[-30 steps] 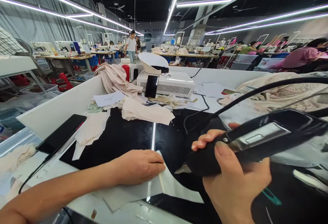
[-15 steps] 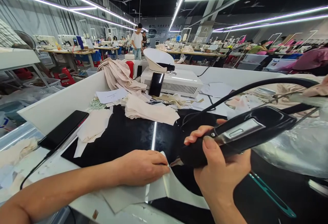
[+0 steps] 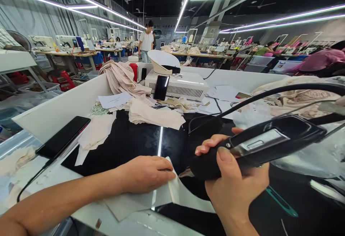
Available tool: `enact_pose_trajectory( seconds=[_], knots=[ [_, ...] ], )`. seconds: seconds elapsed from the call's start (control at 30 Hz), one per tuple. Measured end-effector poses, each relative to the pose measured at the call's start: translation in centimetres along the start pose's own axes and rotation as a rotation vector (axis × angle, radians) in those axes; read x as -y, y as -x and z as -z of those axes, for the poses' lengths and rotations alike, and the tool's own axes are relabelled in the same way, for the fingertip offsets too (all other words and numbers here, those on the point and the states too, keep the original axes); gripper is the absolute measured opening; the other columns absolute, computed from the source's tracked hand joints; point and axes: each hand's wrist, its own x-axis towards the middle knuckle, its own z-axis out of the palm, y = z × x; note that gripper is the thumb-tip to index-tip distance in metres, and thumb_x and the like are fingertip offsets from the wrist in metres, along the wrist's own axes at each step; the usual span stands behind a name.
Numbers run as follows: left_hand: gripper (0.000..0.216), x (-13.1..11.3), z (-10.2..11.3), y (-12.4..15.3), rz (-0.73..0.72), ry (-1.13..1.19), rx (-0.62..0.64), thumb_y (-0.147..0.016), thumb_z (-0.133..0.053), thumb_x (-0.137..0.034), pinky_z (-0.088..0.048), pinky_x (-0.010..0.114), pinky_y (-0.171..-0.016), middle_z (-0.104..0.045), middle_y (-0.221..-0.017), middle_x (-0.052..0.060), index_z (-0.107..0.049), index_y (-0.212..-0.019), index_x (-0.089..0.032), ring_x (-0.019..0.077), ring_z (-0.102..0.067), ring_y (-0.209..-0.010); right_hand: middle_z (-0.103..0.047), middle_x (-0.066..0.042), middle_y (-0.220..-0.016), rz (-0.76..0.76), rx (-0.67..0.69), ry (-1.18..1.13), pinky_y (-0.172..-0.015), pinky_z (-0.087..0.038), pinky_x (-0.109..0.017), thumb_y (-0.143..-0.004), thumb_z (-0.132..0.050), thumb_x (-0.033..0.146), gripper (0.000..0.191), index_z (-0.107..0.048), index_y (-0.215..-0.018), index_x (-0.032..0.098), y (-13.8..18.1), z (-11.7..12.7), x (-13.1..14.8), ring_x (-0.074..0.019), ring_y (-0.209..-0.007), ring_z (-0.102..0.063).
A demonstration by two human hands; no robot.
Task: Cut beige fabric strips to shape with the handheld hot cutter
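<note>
The right hand [image 3: 239,182] clamps a black, silver-panelled handheld tool [image 3: 299,130]. Left of that tool, the left hand [image 3: 147,174], fingers together, rests on thin cream fabric [image 3: 188,195] over the glossy black surface [image 3: 129,142]; any pinch is hidden.

long left forearm [image 3: 72,193] bared along its whole visible length, bare left grip [image 3: 147,175] with rounded knuckles, bare right grip [image 3: 237,189], broad thumb tipped by a short nail [image 3: 223,152], right wrist [image 3: 235,218] bared
</note>
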Motion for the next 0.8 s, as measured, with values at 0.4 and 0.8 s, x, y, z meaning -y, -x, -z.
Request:
enact_pose_trajectory(
  seconds=[0.4, 0.8],
  knots=[
    [0.032, 0.0, 0.1, 0.4, 0.027, 0.029, -0.016, -0.124, -0.050, -0.018, -0.069, 0.030, -0.111, -0.083, -0.135, 0.013, -0.078, -0.141, -0.016, 0.0215, -0.083, -0.123, -0.077, 0.007, -0.081, -0.006, 0.005, 0.039, -0.060, -0.067, -0.031, -0.086, -0.105, 0.040, 0.047, -0.075, -0.120, 0.029, 0.3, 0.7, 0.1, -0.0159, -0.060, -0.071],
    [0.054, 1.3, 0.4, 2.4, -0.036, -0.014, -0.161, -0.112, -0.047, -0.007, -0.069, 0.022, -0.112, -0.089, -0.137, 0.000, -0.086, -0.139, -0.031, 0.0187, -0.089, -0.123, -0.071, 0.007, -0.079, -0.048, 0.064, 0.136, -0.056, -0.061, -0.027, -0.086, -0.090, 0.032, 0.030, -0.062, -0.098, 0.029, 1.8, 2.9, 3.9, -0.0132, -0.058, -0.063]
  ],
)
